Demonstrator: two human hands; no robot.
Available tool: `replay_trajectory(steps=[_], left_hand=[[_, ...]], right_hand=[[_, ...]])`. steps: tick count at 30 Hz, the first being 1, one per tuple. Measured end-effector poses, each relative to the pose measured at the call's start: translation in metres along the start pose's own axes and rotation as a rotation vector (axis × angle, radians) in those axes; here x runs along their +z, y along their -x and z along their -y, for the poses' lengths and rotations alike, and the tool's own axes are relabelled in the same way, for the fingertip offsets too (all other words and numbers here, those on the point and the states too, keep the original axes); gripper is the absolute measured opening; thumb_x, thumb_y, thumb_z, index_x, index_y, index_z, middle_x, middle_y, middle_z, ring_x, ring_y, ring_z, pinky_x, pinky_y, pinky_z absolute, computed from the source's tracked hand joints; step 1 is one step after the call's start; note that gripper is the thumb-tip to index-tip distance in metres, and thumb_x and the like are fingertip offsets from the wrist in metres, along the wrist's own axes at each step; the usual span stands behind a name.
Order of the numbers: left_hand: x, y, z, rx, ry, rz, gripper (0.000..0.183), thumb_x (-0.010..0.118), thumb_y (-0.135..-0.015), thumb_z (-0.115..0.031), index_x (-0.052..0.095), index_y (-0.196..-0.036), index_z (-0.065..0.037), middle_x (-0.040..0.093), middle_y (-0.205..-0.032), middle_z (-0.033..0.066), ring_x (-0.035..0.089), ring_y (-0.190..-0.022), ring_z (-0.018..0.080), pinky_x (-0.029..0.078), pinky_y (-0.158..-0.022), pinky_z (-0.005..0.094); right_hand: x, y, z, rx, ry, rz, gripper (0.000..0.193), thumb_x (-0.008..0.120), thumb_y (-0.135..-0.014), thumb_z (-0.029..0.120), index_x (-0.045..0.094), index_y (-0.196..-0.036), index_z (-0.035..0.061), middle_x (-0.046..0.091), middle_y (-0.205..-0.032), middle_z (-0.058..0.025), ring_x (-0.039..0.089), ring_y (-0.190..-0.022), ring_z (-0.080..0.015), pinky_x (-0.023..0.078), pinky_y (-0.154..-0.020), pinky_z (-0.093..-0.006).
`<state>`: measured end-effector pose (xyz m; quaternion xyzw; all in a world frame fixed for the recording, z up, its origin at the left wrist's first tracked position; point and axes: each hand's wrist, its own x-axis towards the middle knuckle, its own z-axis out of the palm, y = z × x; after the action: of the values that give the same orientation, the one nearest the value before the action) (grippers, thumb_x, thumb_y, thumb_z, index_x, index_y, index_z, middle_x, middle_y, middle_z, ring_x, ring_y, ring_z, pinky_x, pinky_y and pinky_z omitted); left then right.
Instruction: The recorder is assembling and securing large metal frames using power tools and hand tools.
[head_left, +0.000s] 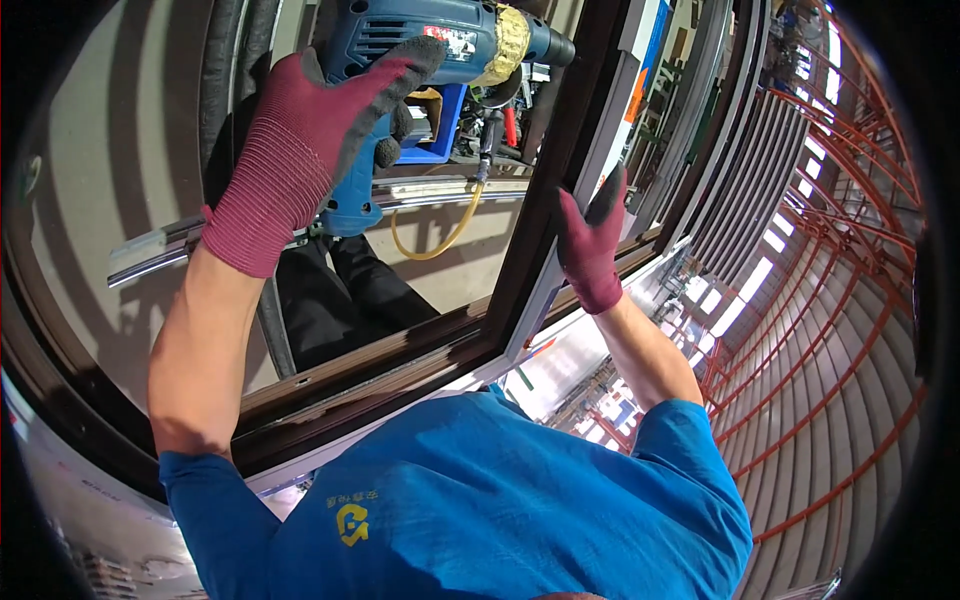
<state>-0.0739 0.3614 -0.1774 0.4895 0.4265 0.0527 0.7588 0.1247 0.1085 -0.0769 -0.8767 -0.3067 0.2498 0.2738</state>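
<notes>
My left hand [305, 125], in a maroon glove with dark grey grip patches, is wrapped round the handle of a blue power drill [460, 70]. Yellowed tape [510, 45] binds the front of the drill's body, and its chuck points right, close to the dark brown bar of a window frame [520, 235]. My right hand [596, 245], gloved the same way, rests against the grey strip along that bar. Its thumb stands apart from the fingers, which reach along the strip. Whether a bit sits in the chuck cannot be made out.
Beyond the frame opening lie a blue bin [440, 135], a red-handled tool [510, 127] and a curved yellow hose [440, 250]. A metal rail [455, 192] crosses there. More long profiles [750, 185] stand to the right, under a roof with red trusses [850, 330].
</notes>
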Motion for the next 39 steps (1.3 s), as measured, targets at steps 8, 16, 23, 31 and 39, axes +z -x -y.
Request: replay_trajectory(steps=[8,16,23,31,39], left_hand=[[0.009,0.006,-0.032,-0.048,-0.084,0.079,0.067,0.076,-0.093,-0.047,0.056,-0.136,0.002,0.068,-0.114,0.0128,0.068,-0.106,0.019,0.054,-0.097,0.0344],[-0.028,-0.001,-0.008,0.019,0.293,0.131,0.039,0.067,-0.101,-0.03,0.06,-0.128,-0.002,0.068,-0.102,0.0058,0.067,-0.088,0.0137,0.056,-0.076,0.0322],[-0.041,0.012,0.002,0.018,0.077,-0.181,0.044,0.076,-0.096,-0.029,0.063,-0.124,0.002,0.072,-0.109,0.0107,0.068,-0.091,0.0112,0.055,-0.081,0.0263],[-0.018,0.019,-0.023,0.142,0.107,-0.05,0.052,0.076,-0.097,-0.032,0.06,-0.132,0.003,0.072,-0.114,0.0116,0.069,-0.102,0.0146,0.055,-0.092,0.0291],[-0.016,0.015,-0.022,0.151,0.014,-0.105,0.049,0.076,-0.097,-0.033,0.061,-0.127,0.003,0.071,-0.112,0.0116,0.069,-0.102,0.0158,0.057,-0.089,0.0309]], right_hand=[[0.0,-0.001,0.002,-0.049,0.01,-0.001,0.073,0.069,-0.094,0.003,0.03,-0.155,-0.0051,0.05,-0.148,-0.0191,0.047,-0.139,-0.0252,0.033,-0.119,-0.0369],[0.002,-0.001,0.0,-0.067,-0.08,-0.012,0.07,0.066,-0.095,0.002,0.031,-0.155,-0.0053,0.052,-0.147,-0.0173,0.05,-0.136,-0.0242,0.035,-0.117,-0.0363],[0.0,0.0,-0.008,-0.074,-0.06,-0.009,0.069,0.064,-0.096,0.0,0.03,-0.155,-0.0058,0.051,-0.147,-0.0167,0.053,-0.133,-0.024,0.037,-0.116,-0.036],[-0.002,-0.001,-0.006,-0.019,-0.096,0.012,0.071,0.066,-0.095,0.0,0.029,-0.155,-0.0048,0.049,-0.15,-0.0179,0.049,-0.138,-0.0245,0.034,-0.119,-0.037],[-0.008,0.005,-0.028,-0.136,0.196,0.052,0.073,0.068,-0.093,0.0,0.03,-0.154,-0.0076,0.041,-0.156,-0.0221,0.044,-0.143,-0.0275,0.03,-0.121,-0.0385]])
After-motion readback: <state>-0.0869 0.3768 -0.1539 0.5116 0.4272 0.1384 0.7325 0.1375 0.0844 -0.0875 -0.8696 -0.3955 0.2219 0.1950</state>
